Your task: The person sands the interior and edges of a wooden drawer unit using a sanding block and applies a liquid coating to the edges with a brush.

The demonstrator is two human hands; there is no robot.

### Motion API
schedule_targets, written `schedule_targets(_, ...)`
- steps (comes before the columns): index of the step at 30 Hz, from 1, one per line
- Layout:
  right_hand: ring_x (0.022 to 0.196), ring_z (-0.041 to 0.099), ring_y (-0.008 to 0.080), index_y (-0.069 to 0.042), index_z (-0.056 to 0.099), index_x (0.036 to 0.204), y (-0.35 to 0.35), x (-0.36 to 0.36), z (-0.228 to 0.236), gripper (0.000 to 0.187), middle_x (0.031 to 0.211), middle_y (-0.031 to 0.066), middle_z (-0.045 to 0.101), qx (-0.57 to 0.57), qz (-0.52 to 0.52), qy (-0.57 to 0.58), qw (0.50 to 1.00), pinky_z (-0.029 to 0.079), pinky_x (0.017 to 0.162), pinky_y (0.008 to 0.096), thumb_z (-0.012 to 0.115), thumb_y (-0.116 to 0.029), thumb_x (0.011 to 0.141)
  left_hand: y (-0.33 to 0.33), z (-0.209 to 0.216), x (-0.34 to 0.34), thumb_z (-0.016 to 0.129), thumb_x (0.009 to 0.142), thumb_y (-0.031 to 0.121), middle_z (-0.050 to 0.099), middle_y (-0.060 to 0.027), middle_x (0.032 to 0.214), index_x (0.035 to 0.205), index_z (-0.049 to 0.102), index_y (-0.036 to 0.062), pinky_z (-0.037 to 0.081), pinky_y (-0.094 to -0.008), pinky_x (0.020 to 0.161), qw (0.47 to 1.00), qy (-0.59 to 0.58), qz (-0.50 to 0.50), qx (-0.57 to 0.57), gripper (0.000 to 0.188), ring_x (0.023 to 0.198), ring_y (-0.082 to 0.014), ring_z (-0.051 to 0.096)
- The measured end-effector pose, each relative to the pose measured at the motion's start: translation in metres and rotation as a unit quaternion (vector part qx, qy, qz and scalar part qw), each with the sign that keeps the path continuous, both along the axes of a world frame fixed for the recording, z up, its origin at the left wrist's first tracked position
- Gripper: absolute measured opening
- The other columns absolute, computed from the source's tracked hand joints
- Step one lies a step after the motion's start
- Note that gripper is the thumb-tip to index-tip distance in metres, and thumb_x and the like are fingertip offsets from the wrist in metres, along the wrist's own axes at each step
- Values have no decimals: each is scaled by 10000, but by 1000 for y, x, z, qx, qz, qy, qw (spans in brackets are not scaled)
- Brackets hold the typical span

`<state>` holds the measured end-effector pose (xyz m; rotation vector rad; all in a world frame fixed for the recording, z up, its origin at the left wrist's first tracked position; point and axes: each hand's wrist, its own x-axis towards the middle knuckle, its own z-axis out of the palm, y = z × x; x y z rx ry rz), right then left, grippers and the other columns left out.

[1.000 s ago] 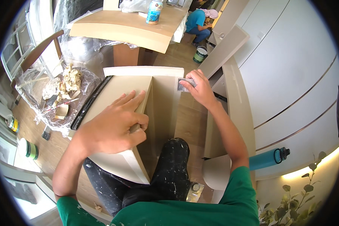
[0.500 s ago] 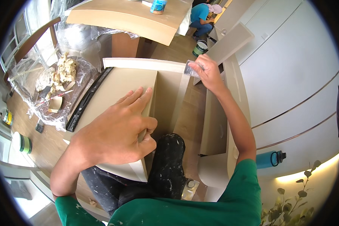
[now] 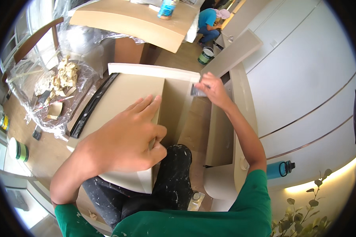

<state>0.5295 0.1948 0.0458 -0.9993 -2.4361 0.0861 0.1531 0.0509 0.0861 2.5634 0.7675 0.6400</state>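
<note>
Step in hand, as I judge it: hand-working the edge of the beige box (image 3: 174,106) w/ a small grey pad (image 3: 195,91), other hand bracing. Next move prob. calls for firm bracing + the pad kept flat to that edge.

L to R: clear plastic (image 3: 81,89) w/ crumpled scraps (image 3: 69,75) on it, then a black rail (image 3: 93,104) along the box's L side. L hand (image 3: 124,140) rests on the top panel (image 3: 126,91): three fingers stretched out along it, forefinger + thumb bent in at the panel's R edge; can't tell if they pinch it. Box is mid-view, nr end over the dark trousers (image 3: 172,170). R hand (image 3: 214,90) is by the box's far R corner, fingers closed on the pad; pad's at the outer edge, contact unclear. Further R, well apart: blue bottle (image 3: 275,170), black cap.
</note>
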Motion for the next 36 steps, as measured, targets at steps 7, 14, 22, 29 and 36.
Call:
schedule_targets(7,721,401,223,-23,646,741,-9,-2,-13,426,670,67,434,-38,12,21,999,345,700,368,712,-343,1014,-3,0,2,645,775,164,384,-484,1515,790,682,-10,312,-530,1263,1000,-16,-11,2,178,1444,-590,400)
schedule_targets(14,730,382,233,-13,567,721,-10,1,-16,456,679,77,430,-22,-4,22,1000,346,684,374,724,-333,1006,-4,2,2,635,765,153,379,-491,1513,762,668,-11,309,-529,1266,1000,-15,-16,5,168,1447,-586,400)
schedule_targets(22,744,408,245,-24,667,782,-13,-13,-30,378,720,93,483,-16,41,69,997,369,720,393,708,-318,1015,-6,1,3,625,767,153,379,-500,1505,748,657,-17,309,-528,1267,1000,-23,-13,4,174,1445,-590,400)
schedule_targets(29,763,418,247,-27,666,773,1,1,-10,393,719,80,490,16,1,13,1000,363,741,384,711,-341,1006,-6,-1,4,621,769,153,387,-499,1500,748,659,-20,300,-523,1274,1000,-19,-1,9,179,1443,-590,401)
schedule_targets(36,750,419,240,-26,673,772,-4,-2,-7,400,703,86,477,-42,-5,29,999,361,710,388,713,-350,1003,-6,1,5,600,747,137,395,-485,1505,764,637,-13,308,-561,1262,1000,-20,5,-12,155,1438,-590,407)
